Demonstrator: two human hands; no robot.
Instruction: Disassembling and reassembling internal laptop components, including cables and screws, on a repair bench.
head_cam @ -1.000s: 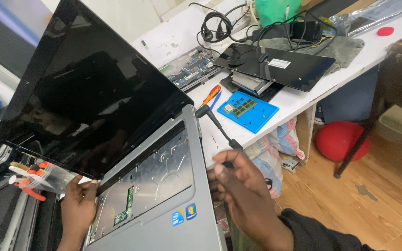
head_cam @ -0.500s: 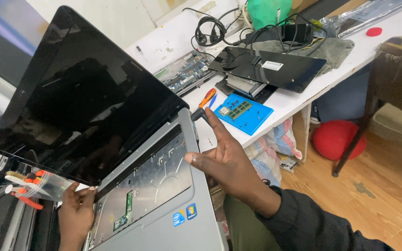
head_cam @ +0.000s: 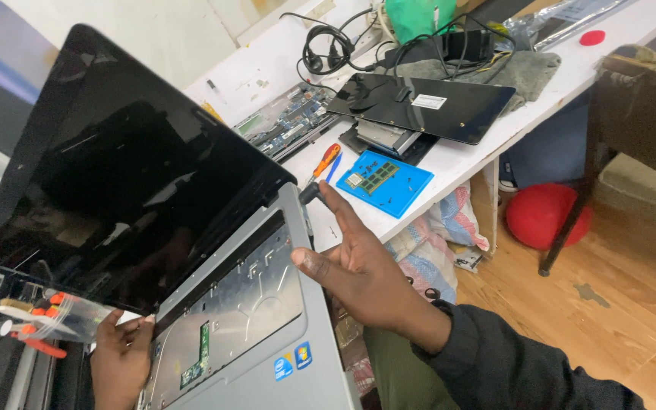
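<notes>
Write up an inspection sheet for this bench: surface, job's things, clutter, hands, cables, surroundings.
Surface: white table, crowded.
Job's things: silver laptop, lid open, screen dark, keyboard removed and metal tray bare.
Clutter: blue mat with a memory module; orange-handled screwdriver; bare circuit board; black flat panel; grey cloth.
Hands: left hand grips the laptop's left edge; right hand, open and empty, beside its right edge.
Cables: black cables, coiled at the back.
Surroundings: wooden floor; red ball under the table.
</notes>
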